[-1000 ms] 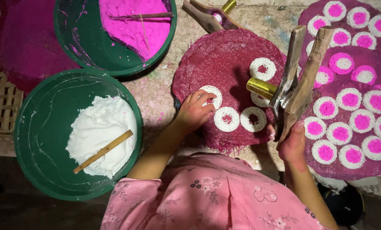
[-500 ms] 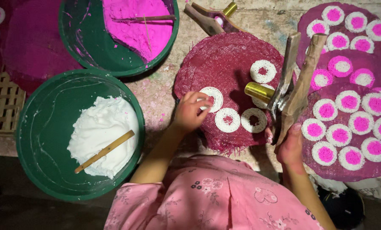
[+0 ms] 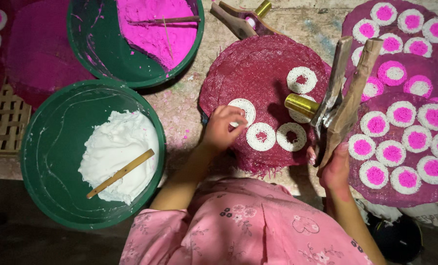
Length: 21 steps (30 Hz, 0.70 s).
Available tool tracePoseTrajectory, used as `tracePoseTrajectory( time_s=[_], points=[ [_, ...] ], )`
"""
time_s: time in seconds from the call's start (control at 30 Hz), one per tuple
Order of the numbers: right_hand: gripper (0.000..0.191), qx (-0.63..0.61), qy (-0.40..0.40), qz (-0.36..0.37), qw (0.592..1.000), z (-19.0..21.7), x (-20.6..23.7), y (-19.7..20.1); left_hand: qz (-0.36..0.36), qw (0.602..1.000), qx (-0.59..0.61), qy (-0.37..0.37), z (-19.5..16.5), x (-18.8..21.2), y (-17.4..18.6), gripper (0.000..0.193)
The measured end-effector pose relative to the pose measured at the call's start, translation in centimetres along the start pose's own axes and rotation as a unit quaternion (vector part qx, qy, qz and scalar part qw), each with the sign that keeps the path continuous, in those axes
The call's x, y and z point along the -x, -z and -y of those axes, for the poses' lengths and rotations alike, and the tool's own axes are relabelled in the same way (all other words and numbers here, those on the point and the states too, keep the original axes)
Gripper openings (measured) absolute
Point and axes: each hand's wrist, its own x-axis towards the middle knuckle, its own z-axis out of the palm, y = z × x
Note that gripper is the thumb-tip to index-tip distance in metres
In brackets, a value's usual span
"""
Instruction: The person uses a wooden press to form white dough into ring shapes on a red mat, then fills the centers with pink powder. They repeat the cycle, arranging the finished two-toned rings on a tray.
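White ring (image 3: 242, 109) half hidden, perhaps under left fingers (image 3: 228, 118)

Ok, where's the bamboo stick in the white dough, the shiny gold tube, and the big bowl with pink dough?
Flat bamboo stick (image 3: 121, 173), head view, middle of its length.
Shiny gold metal tube (image 3: 301, 105), head view, on its side wall.
Green round bowl of pink dough (image 3: 97, 45), head view, bare inner wall.

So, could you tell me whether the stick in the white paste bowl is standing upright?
No, the stick lies flat across the white paste inside the green bowl.
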Motion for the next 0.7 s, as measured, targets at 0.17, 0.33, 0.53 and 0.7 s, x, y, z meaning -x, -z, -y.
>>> tracePoseTrajectory(
  time_s=[0.17, 0.33, 0.53, 0.7],
  points=[
    [0.075, -0.001, -0.009, -0.010, 1.000, 0.5, -0.2, -0.4, 0.003, 0.999, 0.039, 0.038, 0.9, -0.9, 0.8, 0.012],
    [0.080, 0.017, -0.022, 0.010, 1.000, 0.7, -0.6, -0.8, 0.004, 0.995, -0.098, 0.014, 1.2, -0.5, 0.7, 0.009],
    [0.075, 0.024, -0.009, -0.001, 1.000, 0.4, -0.9, -0.6, -0.002, 0.981, -0.191, -0.026, 0.8, 0.0, 0.9, 0.015],
    [0.076, 0.009, -0.010, 0.005, 1.000, 0.5, -1.1, -0.6, 0.020, 0.993, -0.099, 0.058, 1.5, -0.5, 1.9, 0.053]
  ],
)
